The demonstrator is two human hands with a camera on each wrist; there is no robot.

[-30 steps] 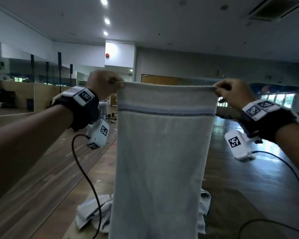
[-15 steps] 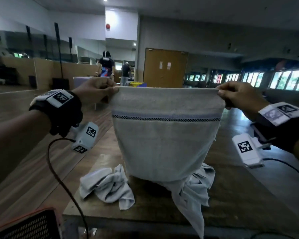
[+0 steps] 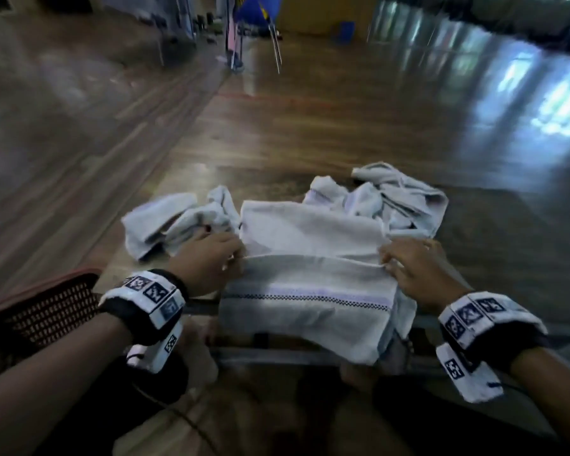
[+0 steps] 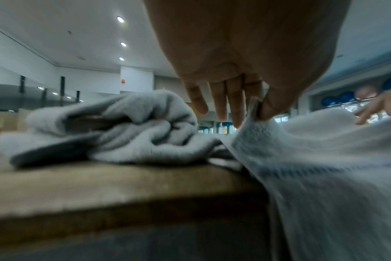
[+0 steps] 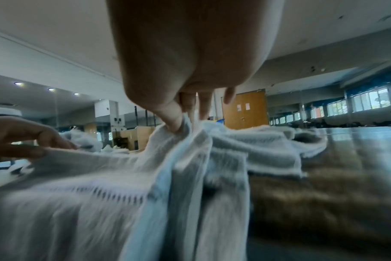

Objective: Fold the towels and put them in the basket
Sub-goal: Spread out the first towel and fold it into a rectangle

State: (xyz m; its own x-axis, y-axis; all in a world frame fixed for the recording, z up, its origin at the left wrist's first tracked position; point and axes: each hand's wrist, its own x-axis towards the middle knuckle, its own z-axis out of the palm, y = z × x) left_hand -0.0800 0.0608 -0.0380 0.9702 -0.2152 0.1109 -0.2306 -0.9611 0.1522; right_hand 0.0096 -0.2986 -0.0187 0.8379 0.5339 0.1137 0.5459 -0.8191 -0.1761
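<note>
now mid first fold, i judge. my left hand (image 3: 208, 258) and right hand (image 3: 418, 268) each pinch top corner of striped towel (image 3: 310, 291); it drapes over near table (image 4: 101, 185) edge, far part flat. next: carry pinched edge across, match corners. crumpled towels (image 3: 178, 222) behind; basket (image 3: 43, 311) at left.

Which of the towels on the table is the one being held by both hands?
The striped towel in the middle, spread flat and draped over the table's near edge; the left hand and right hand pinch its corners. The other two lie crumpled, untouched.
</note>
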